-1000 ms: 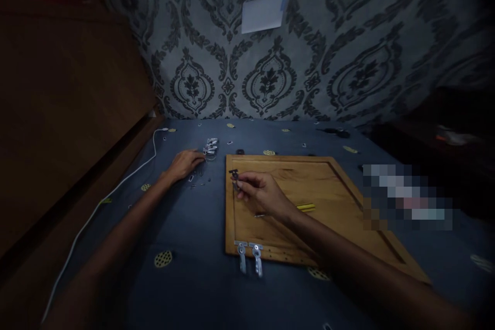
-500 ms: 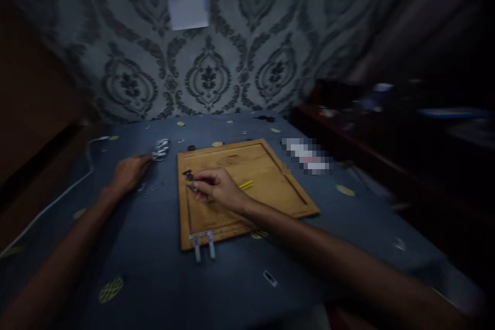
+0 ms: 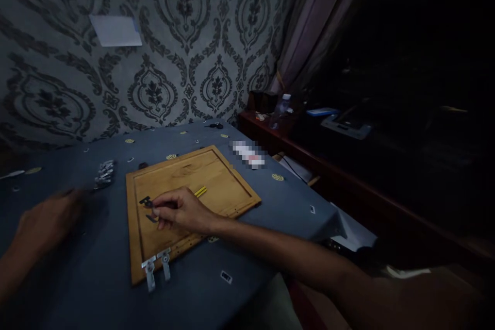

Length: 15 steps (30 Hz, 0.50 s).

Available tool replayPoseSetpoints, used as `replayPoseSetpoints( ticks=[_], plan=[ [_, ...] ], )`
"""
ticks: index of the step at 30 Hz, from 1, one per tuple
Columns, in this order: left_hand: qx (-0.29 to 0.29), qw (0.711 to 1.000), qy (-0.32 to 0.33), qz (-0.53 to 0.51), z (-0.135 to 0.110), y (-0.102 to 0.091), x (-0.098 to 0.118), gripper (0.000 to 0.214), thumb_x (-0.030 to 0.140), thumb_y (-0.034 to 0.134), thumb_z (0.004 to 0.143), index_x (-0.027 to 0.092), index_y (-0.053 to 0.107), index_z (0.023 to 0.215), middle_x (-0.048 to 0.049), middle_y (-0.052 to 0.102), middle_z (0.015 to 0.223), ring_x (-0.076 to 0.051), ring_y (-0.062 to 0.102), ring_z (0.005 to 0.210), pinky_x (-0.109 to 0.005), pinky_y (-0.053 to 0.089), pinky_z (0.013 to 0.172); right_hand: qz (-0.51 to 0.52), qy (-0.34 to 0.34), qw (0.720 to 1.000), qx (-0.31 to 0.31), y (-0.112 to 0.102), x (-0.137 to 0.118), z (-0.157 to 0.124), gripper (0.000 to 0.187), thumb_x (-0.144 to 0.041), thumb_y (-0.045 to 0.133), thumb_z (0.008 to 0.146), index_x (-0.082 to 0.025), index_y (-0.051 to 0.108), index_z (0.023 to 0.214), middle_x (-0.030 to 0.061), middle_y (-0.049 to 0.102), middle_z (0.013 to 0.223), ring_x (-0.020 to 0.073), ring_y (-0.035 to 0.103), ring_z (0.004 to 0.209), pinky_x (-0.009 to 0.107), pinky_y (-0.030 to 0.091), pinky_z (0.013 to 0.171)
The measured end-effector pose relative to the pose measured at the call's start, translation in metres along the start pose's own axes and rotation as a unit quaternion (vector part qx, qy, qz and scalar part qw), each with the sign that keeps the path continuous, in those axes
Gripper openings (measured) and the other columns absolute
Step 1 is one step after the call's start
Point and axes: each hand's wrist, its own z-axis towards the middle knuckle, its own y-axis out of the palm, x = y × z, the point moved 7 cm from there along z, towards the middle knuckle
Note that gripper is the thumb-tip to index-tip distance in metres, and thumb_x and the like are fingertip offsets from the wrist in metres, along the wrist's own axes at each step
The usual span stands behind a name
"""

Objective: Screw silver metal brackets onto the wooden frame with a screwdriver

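Note:
A wooden cabinet door (image 3: pixel 185 175) lies on the table. Over its left part, my right hand (image 3: pixel 183 211) pinches a small dark metal hinge (image 3: pixel 146 202), its flat plate pointing left. Just behind that hand a yellow stick-like thing (image 3: pixel 200 192) shows, partly hidden by the hand. Two silvery hinges (image 3: pixel 150 270) rest along the door's near left edge, their arms jutting past it. My left hand (image 3: pixel 50 216) is over the cloth left of the door, smeared by motion, so its fingers are unclear. A cluster of shiny metal hinges (image 3: pixel 104 174) lies beyond it.
A blue patterned cloth (image 3: pixel 201 294) covers the table. A blurred-out white packet (image 3: pixel 248 154) lies right of the door, with dark keys or a similar small item (image 3: pixel 215 126) at the back. A plastic bottle (image 3: pixel 281 108) stands on dark furniture at right. Wallpaper (image 3: pixel 154 87) rises behind.
The view has turned right, so everything sits further left. My left hand has drawn back from the hinge cluster towards me. My right hand still pinches the hinge above the door.

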Motion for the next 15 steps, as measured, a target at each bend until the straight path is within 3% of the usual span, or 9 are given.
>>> replayPoseSetpoints(
  ticks=[2, 5, 6, 9, 15],
  plan=[
    [0.023, 0.991, 0.031, -0.126, -0.013, -0.012, 0.029, 0.045, 0.066, 0.048, 0.097, 0.030, 0.073, 0.098, 0.0042, 0.079, 0.094, -0.027, 0.075, 0.080, -0.032, 0.055, 0.071, 0.001, 0.002, 1.000, -0.001, 0.000, 0.000, -0.005, 0.023, -0.022, 0.074, 0.089, -0.015, 0.073, 0.111, -0.0018, 0.068, 0.078, 0.0073, 0.064, 0.057, 0.019, 0.052, 0.057],
    [-0.076, 0.951, 0.083, -0.290, -0.032, -0.008, 0.078, 0.052, 0.073, 0.056, 0.091, 0.027, 0.076, 0.105, 0.0006, 0.083, 0.105, -0.030, 0.077, 0.102, -0.031, 0.061, 0.083, -0.002, 0.011, 1.000, -0.010, 0.002, 0.000, -0.012, 0.045, -0.014, 0.069, 0.089, -0.017, 0.067, 0.134, -0.0044, 0.066, 0.077, 0.0070, 0.063, 0.056, 0.020, 0.053, 0.059],
    [-0.082, 0.938, 0.084, -0.326, -0.037, -0.009, 0.090, 0.057, 0.075, 0.054, 0.090, 0.024, 0.077, 0.102, -0.0035, 0.083, 0.102, -0.031, 0.078, 0.102, -0.033, 0.062, 0.083, -0.004, 0.014, 1.000, -0.013, 0.002, -0.001, -0.015, 0.054, -0.012, 0.067, 0.088, -0.018, 0.062, 0.142, -0.0054, 0.065, 0.077, 0.0069, 0.063, 0.056, 0.020, 0.053, 0.059],
    [-0.098, 0.913, 0.074, -0.389, -0.045, -0.004, 0.117, 0.062, 0.076, 0.057, 0.087, 0.021, 0.079, 0.104, -0.0080, 0.083, 0.103, -0.031, 0.079, 0.099, -0.034, 0.063, 0.082, -0.009, 0.023, 1.000, -0.015, 0.002, -0.002, -0.024, 0.073, -0.010, 0.065, 0.088, -0.021, 0.046, 0.158, -0.0068, 0.065, 0.079, 0.0067, 0.062, 0.055, 0.021, 0.053, 0.059],
    [-0.135, 0.870, 0.095, -0.465, -0.048, 0.005, 0.148, 0.046, 0.066, 0.068, 0.085, 0.021, 0.079, 0.090, -0.0075, 0.081, 0.092, -0.028, 0.077, 0.089, -0.033, 0.061, 0.081, -0.035, 0.028, 0.999, -0.020, -0.005, 0.001, -0.035, 0.082, -0.009, 0.064, 0.088, -0.022, 0.034, 0.164, -0.0078, 0.063, 0.077, 0.0079, 0.061, 0.055, 0.022, 0.053, 0.059]
  ],
)
